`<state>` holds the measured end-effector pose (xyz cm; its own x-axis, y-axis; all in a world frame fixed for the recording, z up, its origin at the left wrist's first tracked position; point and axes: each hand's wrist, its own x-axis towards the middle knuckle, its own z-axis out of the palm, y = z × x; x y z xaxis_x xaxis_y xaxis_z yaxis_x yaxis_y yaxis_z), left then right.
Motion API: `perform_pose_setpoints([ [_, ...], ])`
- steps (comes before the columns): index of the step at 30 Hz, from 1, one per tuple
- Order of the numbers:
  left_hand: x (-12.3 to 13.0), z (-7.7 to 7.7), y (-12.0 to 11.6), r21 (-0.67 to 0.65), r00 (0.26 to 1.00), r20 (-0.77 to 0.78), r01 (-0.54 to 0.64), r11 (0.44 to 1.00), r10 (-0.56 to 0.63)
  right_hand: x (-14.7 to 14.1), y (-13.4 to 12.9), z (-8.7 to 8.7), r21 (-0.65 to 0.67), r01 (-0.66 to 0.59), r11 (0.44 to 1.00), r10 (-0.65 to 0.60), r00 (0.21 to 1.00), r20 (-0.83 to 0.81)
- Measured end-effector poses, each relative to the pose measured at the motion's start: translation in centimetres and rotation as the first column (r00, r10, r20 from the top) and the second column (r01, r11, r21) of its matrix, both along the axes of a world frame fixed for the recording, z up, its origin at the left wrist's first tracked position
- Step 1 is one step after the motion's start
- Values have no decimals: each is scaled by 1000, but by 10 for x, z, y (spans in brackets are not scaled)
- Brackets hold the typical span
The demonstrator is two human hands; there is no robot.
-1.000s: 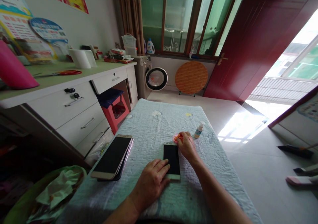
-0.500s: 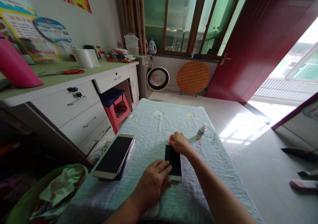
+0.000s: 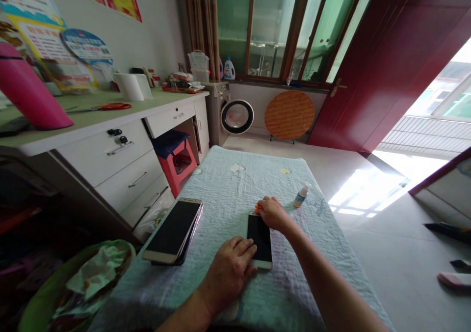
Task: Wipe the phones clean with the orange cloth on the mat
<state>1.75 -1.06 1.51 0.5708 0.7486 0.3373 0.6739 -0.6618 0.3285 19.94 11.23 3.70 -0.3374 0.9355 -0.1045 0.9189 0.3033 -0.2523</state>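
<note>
A white-framed smartphone (image 3: 260, 238) with a dark screen lies flat on the pale blue quilted cover (image 3: 221, 189). My left hand (image 3: 230, 268) grips its lower left edge, fingertips resting on the glass. At the phone's top end, my right hand (image 3: 273, 213) is closed around a small orange piece (image 3: 257, 207), mostly hidden by the fingers; its kind cannot be made out. Right of that hand stands a small spray bottle (image 3: 301, 195) with a white cap. A stack of phones (image 3: 172, 231) lies to the left, a gold-framed one on top.
A lined waste bin (image 3: 127, 253) with crumpled tissue stands at the lower left. Along the left wall runs a white desk (image 3: 106, 148) bearing scissors (image 3: 116, 106), a pink bottle (image 3: 33, 89) and a paper roll (image 3: 128, 86). A red stool (image 3: 180, 162) sits beneath it.
The whole view has shifted slightly, so things appear a little further right. My right hand, with the orange piece, stays at the phone's top end; my left hand keeps its hold.
</note>
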Motion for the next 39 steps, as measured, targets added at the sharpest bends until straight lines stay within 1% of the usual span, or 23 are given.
perform_pose_setpoints([
  [5,0,3,-1,-4,1000,-4,-2,1000,1,25,-9,-1,26,51,998,-51,999,-6],
  [9,0,5,-2,-22,1000,-11,-2,1000,1,38,-15,-2,39,88,995,-87,996,-25],
  [12,0,6,-2,-21,1000,-23,-4,1000,3,39,-20,-3,54,121,991,-118,992,-53],
  [16,1,6,-2,9,1000,-21,-8,1000,8,31,-28,-6,91,191,977,-182,979,-94],
  [19,1,4,-2,35,1000,-7,-1,999,2,27,-38,-6,71,219,973,-207,967,-147],
  [22,0,4,-1,38,1000,-11,11,999,-11,26,-52,-4,36,214,976,-202,956,-215],
  [25,0,2,-1,38,1000,-16,20,999,-19,26,-72,-2,13,206,978,-196,948,-249],
  [33,1,-2,-2,34,1000,-13,-6,999,7,26,-126,1,-112,181,977,-209,909,-360],
  [36,1,-2,-3,35,1000,-12,-4,999,4,29,-136,4,-149,142,979,-190,899,-394],
  [39,0,-3,-2,47,1000,-6,-6,999,6,31,-139,11,-153,112,982,-169,880,-444],
])
